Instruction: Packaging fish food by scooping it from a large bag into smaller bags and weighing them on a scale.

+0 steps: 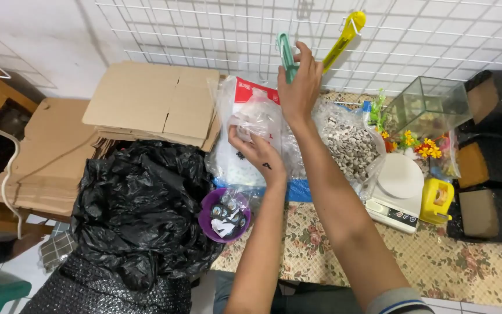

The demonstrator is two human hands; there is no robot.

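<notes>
My right hand [299,87] is raised toward the white wire grid [204,35] on the wall and grips a teal scoop-like tool [286,53]. Beside it a yellow tool [344,38] hangs on the grid. My left hand [255,152] is lower and clutches a small clear plastic bag [258,119] with white contents. Behind that bag stands a larger clear bag with a red and white label [245,96]. To the right of my arm lies a clear bag of grey pebbles [352,148].
A black plastic bag [137,203] fills the lower left, with flattened cardboard [152,102] behind it. A purple cup [223,216] sits by the floral tablecloth [454,267]. A white scale [399,189], a yellow object [436,200], a small glass tank [431,104] and black bins [495,157] stand at right.
</notes>
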